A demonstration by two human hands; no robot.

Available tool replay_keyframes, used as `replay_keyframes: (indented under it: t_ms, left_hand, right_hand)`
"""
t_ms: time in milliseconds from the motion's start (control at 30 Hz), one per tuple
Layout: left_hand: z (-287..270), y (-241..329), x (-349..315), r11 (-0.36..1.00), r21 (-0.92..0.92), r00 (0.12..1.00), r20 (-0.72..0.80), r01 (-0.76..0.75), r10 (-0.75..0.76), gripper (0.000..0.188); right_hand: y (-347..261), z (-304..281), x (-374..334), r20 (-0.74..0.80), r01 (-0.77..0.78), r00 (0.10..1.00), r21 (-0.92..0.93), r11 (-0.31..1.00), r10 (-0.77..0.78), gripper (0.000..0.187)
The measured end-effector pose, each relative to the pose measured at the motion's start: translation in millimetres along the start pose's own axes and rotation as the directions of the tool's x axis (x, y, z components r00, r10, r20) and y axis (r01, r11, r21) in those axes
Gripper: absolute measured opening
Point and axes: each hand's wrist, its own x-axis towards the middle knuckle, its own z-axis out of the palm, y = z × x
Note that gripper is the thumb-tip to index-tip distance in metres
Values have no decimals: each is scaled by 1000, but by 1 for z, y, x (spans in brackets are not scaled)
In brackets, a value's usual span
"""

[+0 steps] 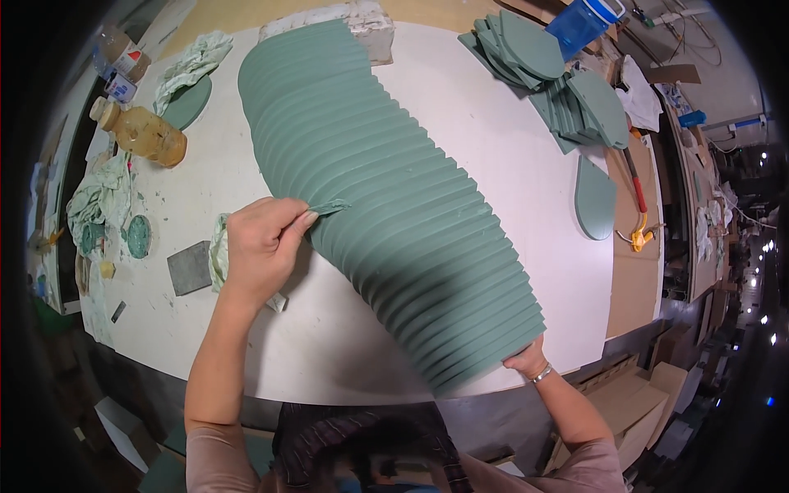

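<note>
A long row of overlapping green panels (394,189) with rounded edges lies slantwise over the white table, stepped like a fan. My left hand (267,238) is closed in a pinch at the row's left side. Between its thumb and fingers is a thin, crumpled green strip (332,207), perhaps a smeared scrap of cloth, touching the panels. At the near right end, my right hand (528,359) holds the corner of the row, its fingers partly hidden by the panels. Beside my left wrist lie a pale crumpled cloth (219,253) and a dark grey square sheet (190,269).
A white block (374,37) stands at the row's far end. More green panels (522,49) and a blue container (582,26) are at the far right. To the left are a bottle of yellowish liquid (148,135), stained rags (100,193) and a green putty lump (139,237).
</note>
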Motion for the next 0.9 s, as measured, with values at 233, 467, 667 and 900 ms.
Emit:
replay_keyframes:
  t_ms: [233, 467, 667, 900]
  left_hand:
    - [-3, 3, 17, 998, 50, 1000, -8, -24, 25, 7]
    - [-1, 0, 20, 996, 88, 999, -9, -30, 31, 5]
    - [-9, -12, 17, 997, 80, 993, -113, -12, 21, 4]
    - [-24, -33, 5, 974, -45, 964, -134, 224, -228, 14]
  right_hand:
    - [4, -3, 1, 5, 12, 1000, -11, 1000, -12, 120]
    - [5, -6, -1, 3, -20, 1000, 23, 1000, 20, 120]
    - [5, -3, 3, 40, 41, 998, 24, 999, -42, 121]
    - [9, -5, 0, 30, 49, 998, -35, 998, -48, 121]
